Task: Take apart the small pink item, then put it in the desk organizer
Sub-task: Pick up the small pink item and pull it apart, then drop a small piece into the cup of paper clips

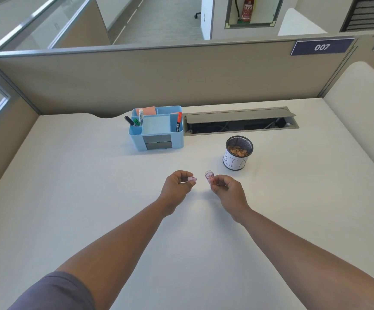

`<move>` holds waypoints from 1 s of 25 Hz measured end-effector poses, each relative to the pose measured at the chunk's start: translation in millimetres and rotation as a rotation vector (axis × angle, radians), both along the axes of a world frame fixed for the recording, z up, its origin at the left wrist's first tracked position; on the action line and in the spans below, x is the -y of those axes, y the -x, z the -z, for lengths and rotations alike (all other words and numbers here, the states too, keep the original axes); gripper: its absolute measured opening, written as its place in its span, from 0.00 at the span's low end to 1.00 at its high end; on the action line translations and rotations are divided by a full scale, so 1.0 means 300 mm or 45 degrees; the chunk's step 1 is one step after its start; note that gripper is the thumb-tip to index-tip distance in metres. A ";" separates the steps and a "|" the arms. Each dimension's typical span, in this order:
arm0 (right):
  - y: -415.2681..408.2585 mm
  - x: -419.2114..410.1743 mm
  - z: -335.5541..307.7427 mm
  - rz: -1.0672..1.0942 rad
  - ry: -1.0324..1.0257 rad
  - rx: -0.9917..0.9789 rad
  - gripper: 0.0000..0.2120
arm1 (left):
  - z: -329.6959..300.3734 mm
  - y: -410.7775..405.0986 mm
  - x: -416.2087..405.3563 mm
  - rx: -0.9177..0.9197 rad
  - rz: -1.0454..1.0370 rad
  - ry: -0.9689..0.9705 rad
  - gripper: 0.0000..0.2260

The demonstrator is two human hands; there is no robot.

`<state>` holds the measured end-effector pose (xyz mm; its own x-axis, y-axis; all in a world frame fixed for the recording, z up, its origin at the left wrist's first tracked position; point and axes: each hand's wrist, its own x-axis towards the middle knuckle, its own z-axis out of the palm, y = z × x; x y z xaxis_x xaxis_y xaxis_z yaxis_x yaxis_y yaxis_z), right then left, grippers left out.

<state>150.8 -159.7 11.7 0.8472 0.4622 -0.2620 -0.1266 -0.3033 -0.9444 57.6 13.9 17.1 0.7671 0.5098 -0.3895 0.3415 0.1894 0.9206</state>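
The small pink item is in two pieces above the white desk. My left hand (178, 183) grips the pale pink inner piece (192, 179), whose tip pokes out to the right of my fingers. My right hand (224, 186) holds the clear pink cap (209, 177) upright, its open end up. A small gap separates the two pieces. The blue desk organizer (157, 139) stands farther back on the desk, left of centre, with markers, sticky notes and a grey drawer in front.
A black mesh cup (237, 155) with a white "BIN" label holds tan shavings, just behind and right of my right hand. An open grey cable tray (240, 120) lies at the desk's back edge. Beige partition walls (136, 79) enclose the desk.
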 end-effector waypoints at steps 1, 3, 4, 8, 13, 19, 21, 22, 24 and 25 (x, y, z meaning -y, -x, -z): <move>-0.010 0.007 -0.011 0.049 0.034 0.084 0.05 | 0.017 -0.002 0.007 -0.016 -0.009 -0.003 0.05; -0.040 0.021 -0.041 0.167 0.078 0.256 0.05 | 0.048 -0.013 0.021 -0.035 -0.028 0.010 0.05; -0.061 0.029 -0.057 0.224 0.085 0.340 0.06 | 0.059 -0.021 0.027 -0.038 -0.034 0.033 0.05; -0.165 0.053 -0.114 0.353 0.134 0.607 0.14 | 0.080 -0.061 0.032 -0.040 -0.020 0.098 0.05; -0.259 0.058 -0.153 0.415 0.264 0.624 0.17 | 0.071 -0.112 0.034 -0.061 -0.010 0.069 0.04; -0.315 0.050 -0.165 0.365 0.391 0.613 0.17 | 0.065 -0.118 0.037 -0.110 0.022 0.024 0.07; -0.324 0.043 -0.167 0.331 0.407 0.627 0.17 | 0.067 -0.113 0.045 -0.117 0.044 -0.005 0.07; -0.327 0.038 -0.169 0.322 0.406 0.637 0.17 | 0.068 -0.113 0.046 -0.120 0.050 -0.015 0.07; -0.331 0.030 -0.175 0.328 0.387 0.644 0.17 | 0.069 -0.111 0.045 -0.120 0.059 -0.021 0.08; -0.331 0.027 -0.178 0.343 0.368 0.643 0.17 | 0.069 -0.111 0.044 -0.118 0.062 -0.018 0.08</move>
<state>250.1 -168.0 65.2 0.9755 0.1861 0.1173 0.2049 -0.5744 -0.7925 90.8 0.8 -3.4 0.7522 0.4786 -0.4530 0.4337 0.1579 0.8871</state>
